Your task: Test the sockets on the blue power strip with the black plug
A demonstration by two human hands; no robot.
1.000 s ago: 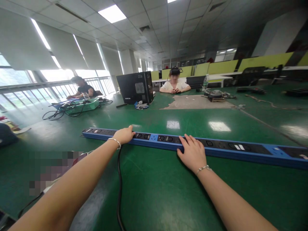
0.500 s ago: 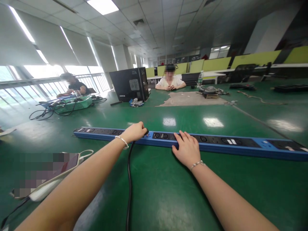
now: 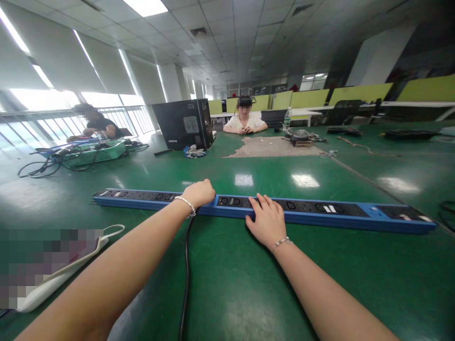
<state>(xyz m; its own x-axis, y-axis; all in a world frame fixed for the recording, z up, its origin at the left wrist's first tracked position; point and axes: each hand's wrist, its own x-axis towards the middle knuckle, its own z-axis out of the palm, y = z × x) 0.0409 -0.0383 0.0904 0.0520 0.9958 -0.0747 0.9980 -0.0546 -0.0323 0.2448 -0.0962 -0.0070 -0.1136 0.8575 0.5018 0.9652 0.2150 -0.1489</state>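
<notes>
A long blue power strip (image 3: 320, 220) with black socket panels lies across the green table. My left hand (image 3: 199, 193) is closed over the plug end of a black power cord (image 3: 187, 265), at the strip's middle. My fingers hide the plug, so I cannot tell whether it sits in a socket. From beneath this hand the cord runs down toward the table's near edge. My right hand (image 3: 266, 218) rests on the strip to the right, fingers spread over its top and thumb at its near side, gripping nothing.
At the near left lies a pale-cased device (image 3: 53, 279), its screen blurred out. Farther back are a green basket (image 3: 103, 154) with cables, a black computer case (image 3: 181, 124), gloves (image 3: 195, 151) and a bottle (image 3: 287, 117). One person (image 3: 245, 121) sits opposite, another (image 3: 95, 123) at left.
The view has turned slightly right, bringing the strip's right end into sight. My left hand has turned a little, and the black plug tip that showed past its fingers is now hidden.
</notes>
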